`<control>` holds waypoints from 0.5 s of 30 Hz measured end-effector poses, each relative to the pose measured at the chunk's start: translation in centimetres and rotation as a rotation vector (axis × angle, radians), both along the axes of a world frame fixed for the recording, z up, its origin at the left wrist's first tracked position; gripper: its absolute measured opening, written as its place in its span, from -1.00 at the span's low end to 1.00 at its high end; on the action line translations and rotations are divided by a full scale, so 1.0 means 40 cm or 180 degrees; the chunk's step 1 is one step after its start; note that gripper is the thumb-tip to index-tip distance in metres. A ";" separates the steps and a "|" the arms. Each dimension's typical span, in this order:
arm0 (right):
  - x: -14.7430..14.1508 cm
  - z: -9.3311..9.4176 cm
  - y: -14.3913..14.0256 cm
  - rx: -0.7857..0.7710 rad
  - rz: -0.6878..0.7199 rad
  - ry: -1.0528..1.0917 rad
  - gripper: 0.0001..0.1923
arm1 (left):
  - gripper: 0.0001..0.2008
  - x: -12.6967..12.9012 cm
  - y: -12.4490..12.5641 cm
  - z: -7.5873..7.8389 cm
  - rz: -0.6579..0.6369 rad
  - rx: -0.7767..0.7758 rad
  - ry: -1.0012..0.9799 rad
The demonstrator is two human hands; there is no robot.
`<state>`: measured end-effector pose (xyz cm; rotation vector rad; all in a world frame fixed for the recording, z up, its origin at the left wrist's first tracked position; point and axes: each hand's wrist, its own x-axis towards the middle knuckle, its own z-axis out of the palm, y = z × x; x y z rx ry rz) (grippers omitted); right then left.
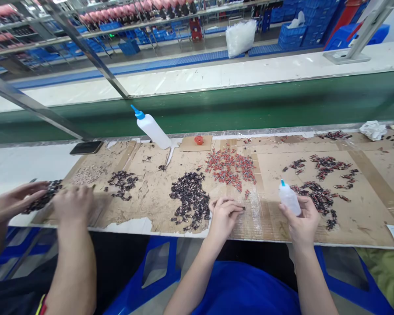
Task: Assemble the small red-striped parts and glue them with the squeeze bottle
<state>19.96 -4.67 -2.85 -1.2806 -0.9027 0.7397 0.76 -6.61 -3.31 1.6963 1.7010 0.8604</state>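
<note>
My right hand (pixel 304 221) is wrapped round a small white squeeze bottle (pixel 289 199) with a blue tip, held tilted with the tip up. Low over the cardboard, my left hand (pixel 225 214) pinches a small dark part (pixel 243 208) between thumb and fingers; its exact kind is too small to tell. Just left of that hand lies a heap of small black parts (pixel 190 197). Beyond it spreads a pile of small red parts (pixel 230 166). Close to my right hand are black-and-red pieces (pixel 317 194) in loose groups.
A co-worker's hands (pixel 74 203) work at the left by more dark parts (pixel 121 183). Behind stand a larger white bottle (pixel 154 131) with a blue nozzle, a red cap (pixel 198 140) and a phone (pixel 86 148). Crumpled tissue (pixel 373 130) lies far right. A green wall (pixel 216 109) borders the table.
</note>
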 end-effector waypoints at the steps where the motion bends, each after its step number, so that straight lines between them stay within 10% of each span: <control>1: 0.002 -0.002 -0.001 0.0019 -0.0024 0.0126 -0.51 | -0.85 -0.005 -0.003 0.001 -0.0054 -0.0012 -0.0009; 7: -0.015 -0.013 -0.007 -0.0184 0.0020 0.0576 -0.61 | -0.89 -0.010 -0.009 0.021 -0.0085 -0.0201 -0.0055; 15: -0.064 0.012 -0.028 -0.0296 0.0398 -0.0803 -0.66 | -0.89 -0.001 -0.010 0.033 0.0054 -0.0262 -0.0049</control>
